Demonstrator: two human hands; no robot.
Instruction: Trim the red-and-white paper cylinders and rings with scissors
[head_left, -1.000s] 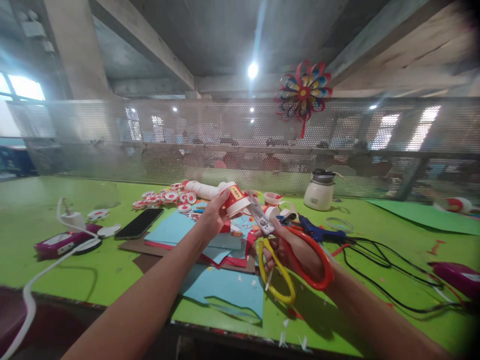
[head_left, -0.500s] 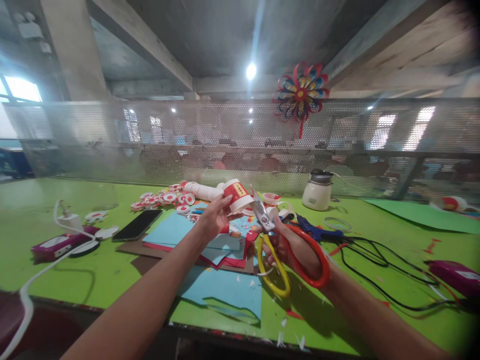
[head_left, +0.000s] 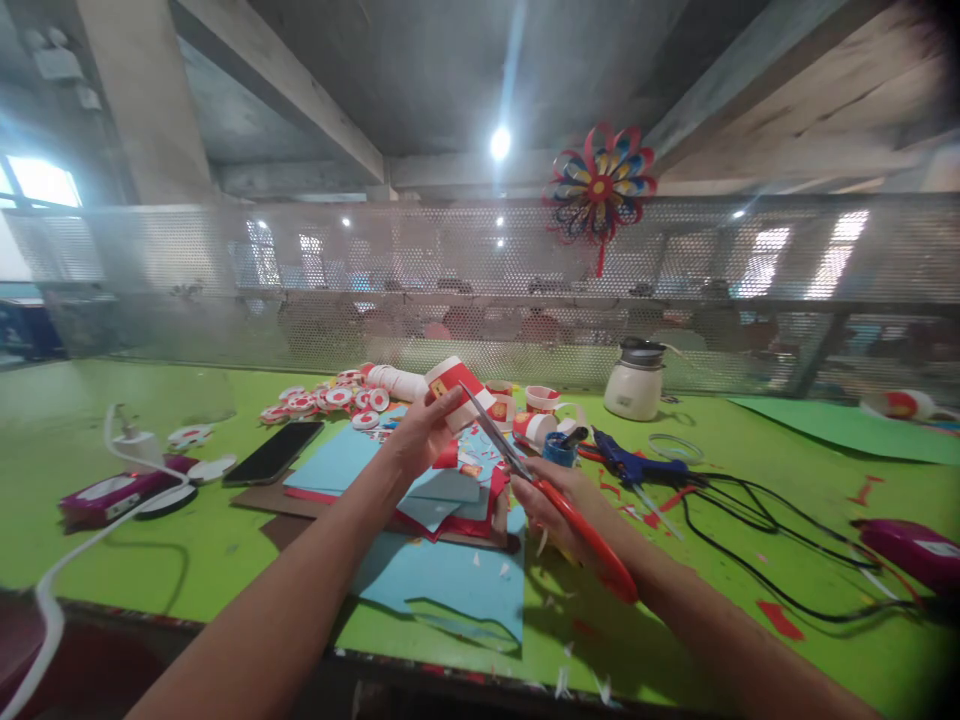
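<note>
Red cup [head_left: 454,374], held tilted, extends rightward past the left fingers [head_left: 445,404].

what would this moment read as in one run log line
left hand: holds red-and-white paper cup | right hand: grips red-handled scissors, blades at cup | nearby: blue paper, black phone, blue glue gun

Head-worn view, facing forward, low over green table [head_left: 232,545], near its edge

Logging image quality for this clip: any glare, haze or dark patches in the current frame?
Head view: glare streaks up from the ceiling lamp, and the left window is blown out; head view: the perforated screen looks hazy, the upper-right corner dark, the scissors readable.
</note>
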